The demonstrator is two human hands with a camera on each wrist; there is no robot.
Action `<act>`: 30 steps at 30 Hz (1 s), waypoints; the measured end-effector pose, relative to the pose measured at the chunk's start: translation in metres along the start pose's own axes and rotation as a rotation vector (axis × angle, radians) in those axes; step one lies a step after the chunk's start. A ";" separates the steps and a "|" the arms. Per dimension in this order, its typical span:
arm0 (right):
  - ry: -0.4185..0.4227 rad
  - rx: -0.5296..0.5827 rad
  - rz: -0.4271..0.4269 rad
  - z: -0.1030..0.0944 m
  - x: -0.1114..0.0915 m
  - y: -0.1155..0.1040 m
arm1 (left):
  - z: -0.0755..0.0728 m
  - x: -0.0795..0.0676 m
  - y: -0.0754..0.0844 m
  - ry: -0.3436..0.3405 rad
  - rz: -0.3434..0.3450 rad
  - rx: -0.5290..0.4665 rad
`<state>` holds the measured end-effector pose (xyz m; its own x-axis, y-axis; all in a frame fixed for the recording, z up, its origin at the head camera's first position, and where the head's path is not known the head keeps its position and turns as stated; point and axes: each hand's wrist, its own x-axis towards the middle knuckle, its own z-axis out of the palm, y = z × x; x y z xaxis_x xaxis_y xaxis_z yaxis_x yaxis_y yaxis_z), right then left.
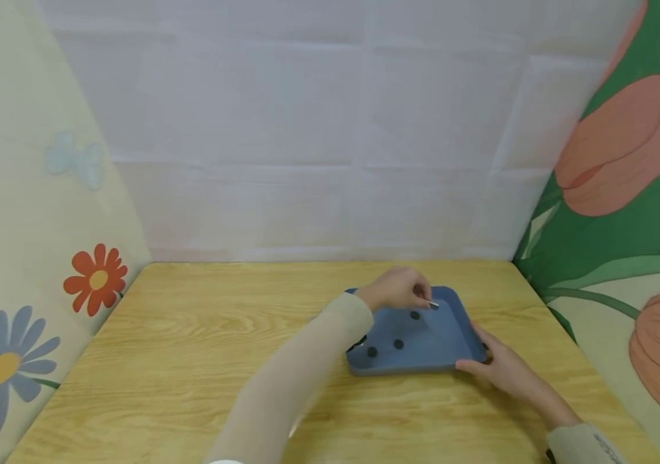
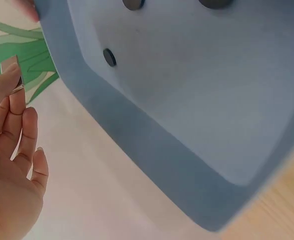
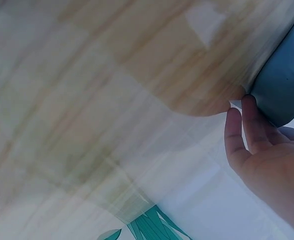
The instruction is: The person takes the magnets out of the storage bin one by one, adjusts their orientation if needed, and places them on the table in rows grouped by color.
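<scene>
A blue tray (image 1: 437,341) lies toward the table's right side, its left end partly covered by my left sleeve. Over its far part, my left hand (image 1: 397,288) pinches a small flat silvery piece (image 2: 9,65) between thumb and forefinger; the other fingers are bent loosely. My right hand (image 1: 501,364) grips the tray's near right corner, thumb at the near rim and fingers around the side. In the right wrist view, fingers (image 3: 251,125) touch the outer wall. Small dark discs (image 1: 399,345) lie apart on the tray's floor.
The wood-grain table (image 1: 208,322) extends left and in front of the tray. A white creased sheet (image 1: 283,129) hangs behind it. Flower-printed panels stand at the left (image 1: 17,258) and right (image 1: 614,258). A dark item (image 1: 358,344) shows beneath the left cuff.
</scene>
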<state>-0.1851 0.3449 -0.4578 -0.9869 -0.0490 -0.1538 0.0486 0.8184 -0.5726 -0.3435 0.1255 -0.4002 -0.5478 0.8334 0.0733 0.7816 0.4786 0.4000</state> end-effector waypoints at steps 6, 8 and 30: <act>-0.014 -0.016 0.019 0.000 0.000 0.000 | -0.009 -0.014 -0.011 0.020 -0.013 0.016; -0.012 -0.023 0.018 0.000 0.000 0.000 | -0.012 -0.019 -0.015 0.025 -0.020 0.005; -0.023 -0.054 0.004 -0.002 -0.004 -0.001 | -0.054 -0.092 -0.063 0.126 -0.148 -0.022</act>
<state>-0.1815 0.3451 -0.4551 -0.9828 -0.0583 -0.1750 0.0437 0.8482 -0.5279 -0.3585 0.0032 -0.3832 -0.6901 0.7128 0.1253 0.6840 0.5858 0.4347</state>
